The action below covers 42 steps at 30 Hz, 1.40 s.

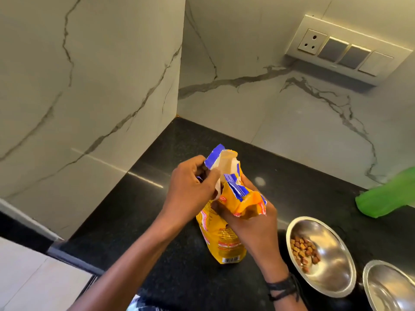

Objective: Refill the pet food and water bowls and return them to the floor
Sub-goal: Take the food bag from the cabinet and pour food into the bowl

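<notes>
A yellow and blue pet food bag stands upright on the black countertop, its torn top open. My left hand pinches the left flap of the bag's mouth. My right hand grips the crumpled right side of the top. To the right sits a steel bowl holding some brown kibble. A second steel bowl lies at the lower right corner, partly cut off, with nothing visible inside.
A green object rests on the counter at the right edge. White marble walls close the corner behind the counter, with a socket and switch panel on the back wall. The counter's front edge runs along the lower left.
</notes>
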Each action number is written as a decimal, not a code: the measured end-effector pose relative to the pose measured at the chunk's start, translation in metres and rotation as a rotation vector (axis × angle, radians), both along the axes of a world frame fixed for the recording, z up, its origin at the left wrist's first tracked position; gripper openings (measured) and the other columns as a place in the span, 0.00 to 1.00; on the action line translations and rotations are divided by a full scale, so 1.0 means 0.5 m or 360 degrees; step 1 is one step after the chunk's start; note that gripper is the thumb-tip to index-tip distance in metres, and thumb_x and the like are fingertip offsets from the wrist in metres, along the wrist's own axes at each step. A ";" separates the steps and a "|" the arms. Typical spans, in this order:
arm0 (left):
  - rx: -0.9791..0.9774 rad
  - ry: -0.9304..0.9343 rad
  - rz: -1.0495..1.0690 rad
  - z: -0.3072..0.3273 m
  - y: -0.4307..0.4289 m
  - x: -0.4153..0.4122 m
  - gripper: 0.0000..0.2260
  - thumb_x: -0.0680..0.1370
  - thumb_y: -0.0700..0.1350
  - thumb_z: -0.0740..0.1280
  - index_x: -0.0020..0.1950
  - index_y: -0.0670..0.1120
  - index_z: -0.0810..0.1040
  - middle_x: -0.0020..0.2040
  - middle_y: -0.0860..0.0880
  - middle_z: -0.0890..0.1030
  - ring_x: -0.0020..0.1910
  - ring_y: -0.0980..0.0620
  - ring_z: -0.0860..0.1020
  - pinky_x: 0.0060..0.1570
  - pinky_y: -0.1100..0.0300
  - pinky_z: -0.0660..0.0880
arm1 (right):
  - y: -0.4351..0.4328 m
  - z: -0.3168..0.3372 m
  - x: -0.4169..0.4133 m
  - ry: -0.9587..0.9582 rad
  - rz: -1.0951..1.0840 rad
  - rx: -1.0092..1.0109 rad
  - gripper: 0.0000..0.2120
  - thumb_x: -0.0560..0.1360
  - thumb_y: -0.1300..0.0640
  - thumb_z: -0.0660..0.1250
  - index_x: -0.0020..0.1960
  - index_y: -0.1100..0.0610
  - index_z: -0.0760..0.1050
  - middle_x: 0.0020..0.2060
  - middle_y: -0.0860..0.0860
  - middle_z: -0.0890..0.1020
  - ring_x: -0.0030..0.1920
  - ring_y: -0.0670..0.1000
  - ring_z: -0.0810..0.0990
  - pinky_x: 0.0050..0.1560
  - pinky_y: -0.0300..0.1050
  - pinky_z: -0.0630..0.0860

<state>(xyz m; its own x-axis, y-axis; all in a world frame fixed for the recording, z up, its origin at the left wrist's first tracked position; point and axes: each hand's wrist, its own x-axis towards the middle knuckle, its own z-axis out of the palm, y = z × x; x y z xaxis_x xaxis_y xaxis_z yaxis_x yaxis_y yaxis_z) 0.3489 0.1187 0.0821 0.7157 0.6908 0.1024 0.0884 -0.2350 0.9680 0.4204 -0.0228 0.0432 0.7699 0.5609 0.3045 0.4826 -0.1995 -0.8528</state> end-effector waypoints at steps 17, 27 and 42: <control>0.0099 0.0305 -0.0077 0.007 0.027 -0.023 0.15 0.72 0.46 0.74 0.51 0.51 0.69 0.45 0.52 0.80 0.33 0.52 0.84 0.31 0.55 0.82 | -0.025 -0.019 -0.007 0.0088 -0.0061 -0.0028 0.25 0.71 0.49 0.76 0.58 0.26 0.70 0.52 0.25 0.79 0.55 0.33 0.79 0.49 0.28 0.76; 0.0214 0.0273 -0.0024 0.002 0.007 0.018 0.17 0.71 0.43 0.74 0.54 0.53 0.69 0.44 0.55 0.80 0.40 0.56 0.81 0.34 0.62 0.78 | 0.036 -0.007 -0.032 0.0075 -0.0183 -0.0044 0.35 0.59 0.26 0.70 0.62 0.37 0.73 0.58 0.36 0.80 0.58 0.40 0.79 0.58 0.43 0.79; -0.0229 -0.0046 0.0124 -0.024 0.038 -0.060 0.19 0.70 0.65 0.66 0.50 0.53 0.79 0.41 0.52 0.84 0.38 0.60 0.81 0.41 0.59 0.76 | -0.002 0.022 -0.002 0.0321 -0.0455 0.0349 0.12 0.69 0.47 0.73 0.36 0.53 0.75 0.29 0.42 0.82 0.29 0.40 0.81 0.29 0.31 0.74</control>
